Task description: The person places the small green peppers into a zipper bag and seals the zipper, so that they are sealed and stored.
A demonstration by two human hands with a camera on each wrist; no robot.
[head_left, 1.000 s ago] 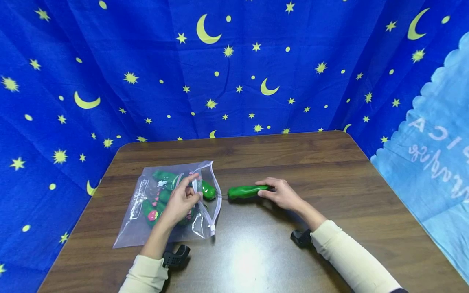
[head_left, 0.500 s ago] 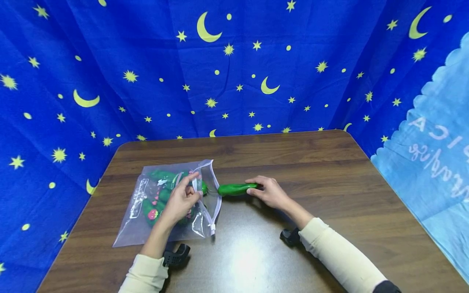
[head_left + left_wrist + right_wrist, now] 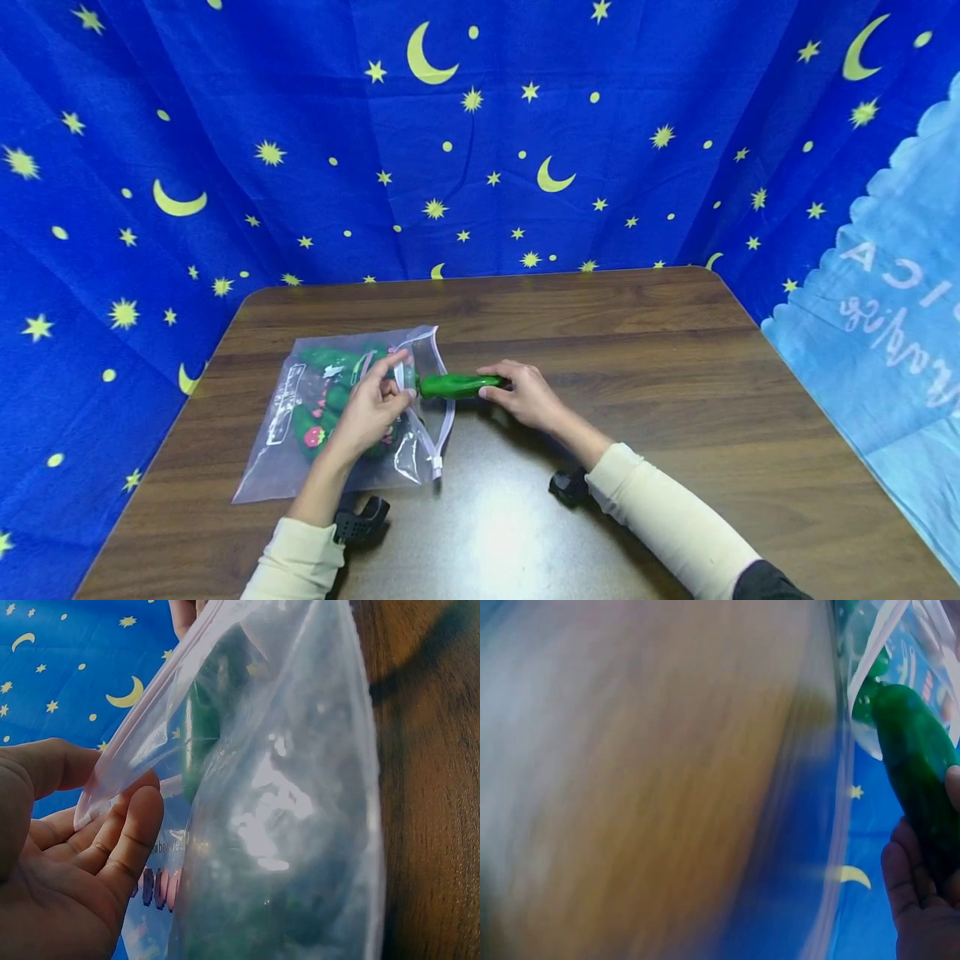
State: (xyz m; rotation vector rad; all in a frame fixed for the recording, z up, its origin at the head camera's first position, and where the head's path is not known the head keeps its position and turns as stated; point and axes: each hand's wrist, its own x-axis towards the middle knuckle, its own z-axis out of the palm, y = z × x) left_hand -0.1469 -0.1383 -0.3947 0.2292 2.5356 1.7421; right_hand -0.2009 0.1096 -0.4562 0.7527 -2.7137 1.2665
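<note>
A clear zip bag (image 3: 258, 475) with a pale lilac zip edge lies on the left half of the table, its mouth facing right. Several glossy green pieces show dimly through its printed plastic. My left hand (image 3: 365, 417) pinches the bag's upper mouth edge between thumb and fingers, holding it lifted, as the left wrist view of the bag (image 3: 300, 825) shows. A long glossy green pepper (image 3: 456, 385) has its left end inside the mouth. My right hand (image 3: 523, 395) grips its right end. In the right wrist view, the pepper (image 3: 915, 742) points toward the green pieces inside.
The brown wooden table (image 3: 637, 350) carries the bag. A blue star-and-moon cloth (image 3: 495, 208) hangs behind and at the sides, with a lighter blue cloth (image 3: 900, 333) at the right. A zip slider (image 3: 437, 467) sits at the bag's near corner.
My right hand has moved left with the pepper, bringing its end into the bag's mouth. The green piece and thin string ahead of it have gone deeper inside. My left hand stays put.
</note>
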